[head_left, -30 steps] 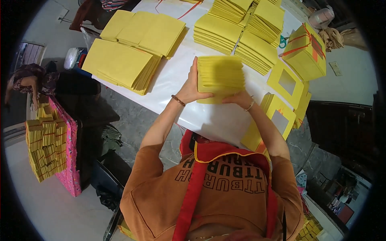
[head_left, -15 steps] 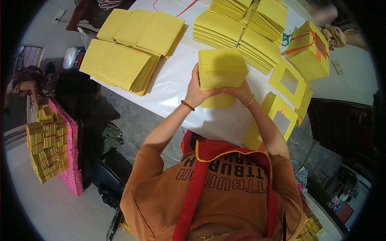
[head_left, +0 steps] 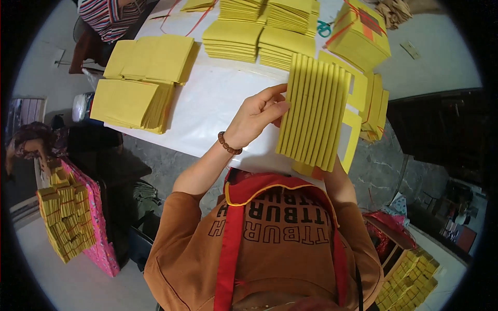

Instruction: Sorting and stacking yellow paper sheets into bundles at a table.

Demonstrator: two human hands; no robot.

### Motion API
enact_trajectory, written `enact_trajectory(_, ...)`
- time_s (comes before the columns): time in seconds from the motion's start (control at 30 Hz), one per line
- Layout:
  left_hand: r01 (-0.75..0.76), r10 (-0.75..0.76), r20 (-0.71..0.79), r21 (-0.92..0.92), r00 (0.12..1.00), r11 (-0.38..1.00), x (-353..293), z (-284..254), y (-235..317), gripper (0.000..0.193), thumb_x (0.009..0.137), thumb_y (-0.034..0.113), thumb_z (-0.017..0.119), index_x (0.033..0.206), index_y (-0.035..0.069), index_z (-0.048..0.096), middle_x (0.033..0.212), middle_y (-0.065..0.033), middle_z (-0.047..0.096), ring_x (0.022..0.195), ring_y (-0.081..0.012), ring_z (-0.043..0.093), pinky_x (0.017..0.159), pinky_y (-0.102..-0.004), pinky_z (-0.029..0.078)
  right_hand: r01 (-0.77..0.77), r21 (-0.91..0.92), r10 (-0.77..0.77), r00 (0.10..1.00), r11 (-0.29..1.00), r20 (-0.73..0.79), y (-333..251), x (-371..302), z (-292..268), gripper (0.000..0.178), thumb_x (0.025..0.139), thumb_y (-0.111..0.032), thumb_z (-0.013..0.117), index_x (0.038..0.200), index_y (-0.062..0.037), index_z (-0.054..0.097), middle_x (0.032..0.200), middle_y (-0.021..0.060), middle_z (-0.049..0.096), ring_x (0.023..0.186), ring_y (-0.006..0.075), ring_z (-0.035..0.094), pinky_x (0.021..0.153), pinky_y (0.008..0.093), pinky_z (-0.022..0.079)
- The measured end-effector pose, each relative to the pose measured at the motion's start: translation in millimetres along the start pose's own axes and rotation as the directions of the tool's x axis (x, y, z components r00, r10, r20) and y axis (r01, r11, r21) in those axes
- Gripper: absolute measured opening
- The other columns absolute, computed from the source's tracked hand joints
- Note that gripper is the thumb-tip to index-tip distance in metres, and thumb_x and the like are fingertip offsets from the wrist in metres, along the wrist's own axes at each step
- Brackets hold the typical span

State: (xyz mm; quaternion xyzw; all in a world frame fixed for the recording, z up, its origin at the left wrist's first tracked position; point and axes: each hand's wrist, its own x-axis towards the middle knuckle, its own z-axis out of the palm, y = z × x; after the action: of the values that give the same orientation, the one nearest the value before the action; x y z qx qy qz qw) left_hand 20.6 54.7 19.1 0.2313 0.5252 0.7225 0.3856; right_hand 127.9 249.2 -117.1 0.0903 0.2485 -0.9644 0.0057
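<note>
A stack of folded yellow papers (head_left: 314,111) is held up over the right part of the table, its rounded folds facing me in parallel ridges. At its left edge, my left hand (head_left: 254,116) has the thumb against the near side and the index finger reaching behind, closed on that edge. My right forearm (head_left: 340,181) leads up behind the stack's lower end; the stack hides the right hand, which bears it from behind. Below the stack, part of another yellow piece (head_left: 302,167) shows.
Flat yellow piles (head_left: 124,103) lie at the table's left, more stacks (head_left: 233,39) at the back. A box-shaped bundle with red ties (head_left: 363,39) stands back right beside teal scissors (head_left: 324,28). Bundles on a pink-covered surface (head_left: 98,228) are at left. A person in stripes (head_left: 111,18) sits beyond.
The stack has turned from its flat face to its ridged folds and moved right. My left hand has shifted to its left edge; the right hand has gone behind it. The view has shifted.
</note>
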Motion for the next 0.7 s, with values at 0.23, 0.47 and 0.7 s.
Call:
enact_trajectory(0.23, -0.160, 0.156, 0.039, 0.346, 0.987, 0.924, 6, 37, -13, 0.046, 0.083, 0.017, 0.059, 0.122, -0.005, 0.047, 0.080, -0.0048, 0.055, 0.067, -0.0081, 0.051, 0.062, -0.0222, 0.043, 0.065, 0.028, -0.065, 0.998, 0.997, -0.011, 5, -71, -8, 0.067, 0.078, -0.043, 0.063, 0.130, -0.0071, 0.041, 0.124, 0.0126, 0.051, 0.111, 0.0260, 0.052, 0.091, 0.0407, 0.047)
enact_trajectory(0.47, -0.327, 0.376, 0.038, 0.579, 0.926, 0.747, 5, 58, -21, 0.039, 0.082, 0.016, 0.057, 0.115, -0.003, 0.052, 0.071, -0.0060, 0.050, 0.063, -0.0135, 0.047, 0.061, -0.0271, 0.041, 0.091, 0.057, -0.092, 0.996, 0.994, 0.006, 9, -77, -12, 0.068, 0.078, -0.045, 0.061, 0.130, -0.0074, 0.041, 0.125, 0.0127, 0.051, 0.112, 0.0262, 0.052, 0.092, 0.0413, 0.046)
enact_trajectory(0.7, -0.141, 0.179, -0.016, 0.543, 0.984, 0.828, 2, 69, -13, 0.040, 0.084, 0.008, 0.054, 0.122, -0.003, 0.047, 0.094, -0.0059, 0.062, 0.080, -0.0070, 0.055, 0.070, -0.0211, 0.045, 0.081, 0.059, -0.084, 0.996, 0.995, 0.041, 0, -63, -16, 0.069, 0.078, -0.047, 0.060, 0.131, -0.0077, 0.040, 0.126, 0.0128, 0.050, 0.112, 0.0263, 0.052, 0.093, 0.0418, 0.045)
